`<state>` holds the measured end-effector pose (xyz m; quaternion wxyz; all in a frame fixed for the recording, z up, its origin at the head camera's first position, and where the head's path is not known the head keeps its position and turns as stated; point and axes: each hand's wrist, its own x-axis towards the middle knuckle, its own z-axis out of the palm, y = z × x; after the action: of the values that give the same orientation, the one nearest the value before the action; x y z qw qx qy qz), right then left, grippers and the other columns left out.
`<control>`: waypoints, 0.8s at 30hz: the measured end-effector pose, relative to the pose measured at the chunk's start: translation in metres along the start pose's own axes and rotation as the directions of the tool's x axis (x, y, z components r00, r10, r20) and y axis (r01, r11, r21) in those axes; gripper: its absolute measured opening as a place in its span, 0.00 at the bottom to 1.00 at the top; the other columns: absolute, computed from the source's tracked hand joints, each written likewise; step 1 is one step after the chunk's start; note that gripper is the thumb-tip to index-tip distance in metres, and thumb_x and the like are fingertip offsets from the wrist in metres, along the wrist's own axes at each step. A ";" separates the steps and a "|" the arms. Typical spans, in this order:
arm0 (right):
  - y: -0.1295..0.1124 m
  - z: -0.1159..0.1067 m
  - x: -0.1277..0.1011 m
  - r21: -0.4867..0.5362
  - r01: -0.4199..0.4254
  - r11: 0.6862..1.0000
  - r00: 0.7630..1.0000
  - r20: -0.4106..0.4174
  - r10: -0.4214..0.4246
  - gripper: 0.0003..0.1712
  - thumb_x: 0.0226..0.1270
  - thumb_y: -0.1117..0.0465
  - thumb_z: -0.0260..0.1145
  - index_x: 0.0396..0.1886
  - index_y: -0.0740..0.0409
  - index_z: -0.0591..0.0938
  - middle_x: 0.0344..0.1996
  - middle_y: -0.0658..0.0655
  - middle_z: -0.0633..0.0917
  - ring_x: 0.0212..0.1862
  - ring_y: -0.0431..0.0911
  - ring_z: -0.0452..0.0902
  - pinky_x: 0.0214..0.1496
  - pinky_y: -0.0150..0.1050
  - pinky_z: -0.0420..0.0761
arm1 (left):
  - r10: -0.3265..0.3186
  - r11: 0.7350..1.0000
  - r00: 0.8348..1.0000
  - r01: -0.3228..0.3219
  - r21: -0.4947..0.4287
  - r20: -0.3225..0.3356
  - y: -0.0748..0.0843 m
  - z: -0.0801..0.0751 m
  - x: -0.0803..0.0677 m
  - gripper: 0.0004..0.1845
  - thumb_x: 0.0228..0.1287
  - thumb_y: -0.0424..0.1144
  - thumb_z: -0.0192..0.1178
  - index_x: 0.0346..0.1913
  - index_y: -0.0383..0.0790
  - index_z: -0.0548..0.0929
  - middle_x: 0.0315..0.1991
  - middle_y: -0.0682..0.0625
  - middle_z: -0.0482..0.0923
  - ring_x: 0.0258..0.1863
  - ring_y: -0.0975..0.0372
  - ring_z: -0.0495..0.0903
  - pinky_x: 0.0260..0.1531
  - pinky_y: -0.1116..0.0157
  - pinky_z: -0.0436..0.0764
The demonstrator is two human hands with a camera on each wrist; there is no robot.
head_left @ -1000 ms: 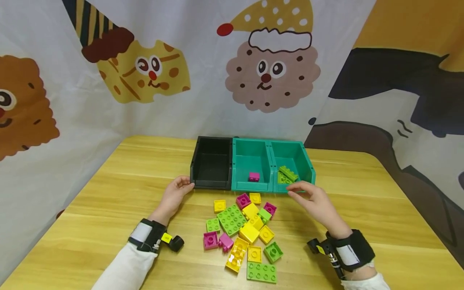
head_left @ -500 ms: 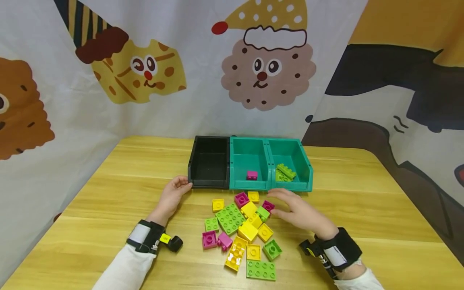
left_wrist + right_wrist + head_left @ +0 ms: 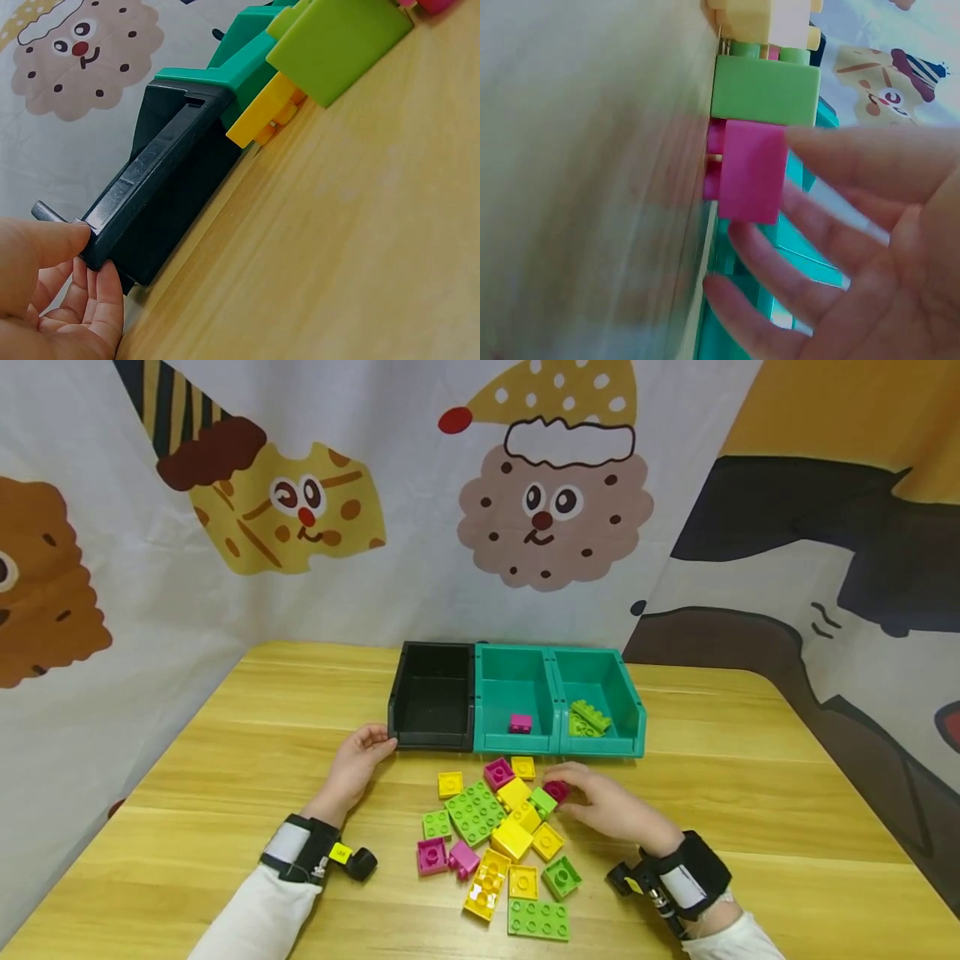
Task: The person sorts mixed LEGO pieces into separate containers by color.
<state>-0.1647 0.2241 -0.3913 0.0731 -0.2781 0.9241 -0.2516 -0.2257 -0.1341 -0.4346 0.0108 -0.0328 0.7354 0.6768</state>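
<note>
In the head view my left hand [image 3: 362, 762] is at the front left corner of the black bin [image 3: 433, 739]. The left wrist view shows its thumb on top of the bin's rim and its fingers beneath, pinching it. My right hand [image 3: 611, 806] is at the right edge of the block pile, its thumb and fingers around a magenta building block [image 3: 556, 791]. In the right wrist view that block [image 3: 754, 172] lies studs down by a green block [image 3: 765, 90], thumb at one corner and fingertips at the opposite end.
Two teal bins adjoin the black one: the middle bin [image 3: 517, 745] holds a magenta block [image 3: 521, 723], the right bin [image 3: 636, 727] green pieces [image 3: 590, 717]. Several yellow, green and magenta blocks lie loose before them, including a large green plate [image 3: 476, 812]. A printed cloth [image 3: 420, 602] hangs behind.
My right hand has moved left from the front of the right teal bin to the magenta block and closed in around it. The left hand stays on the black bin.
</note>
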 end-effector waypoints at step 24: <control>0.008 0.000 0.001 0.034 -0.181 0.983 0.983 -0.031 0.182 0.18 0.55 0.65 0.71 0.47 0.55 0.81 0.42 0.52 0.83 0.41 0.43 0.75 0.45 0.44 0.78 | -0.006 1.000 1.000 0.006 0.024 0.000 0.002 0.000 -0.002 0.12 0.66 0.30 0.55 0.49 0.28 0.72 0.38 0.51 0.71 0.39 0.65 0.70 0.38 0.75 0.73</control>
<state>-0.1696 0.2295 -0.3957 0.0842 -0.1872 0.9427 -0.2631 -0.2239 -0.1340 -0.4327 0.0135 -0.0348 0.7435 0.6677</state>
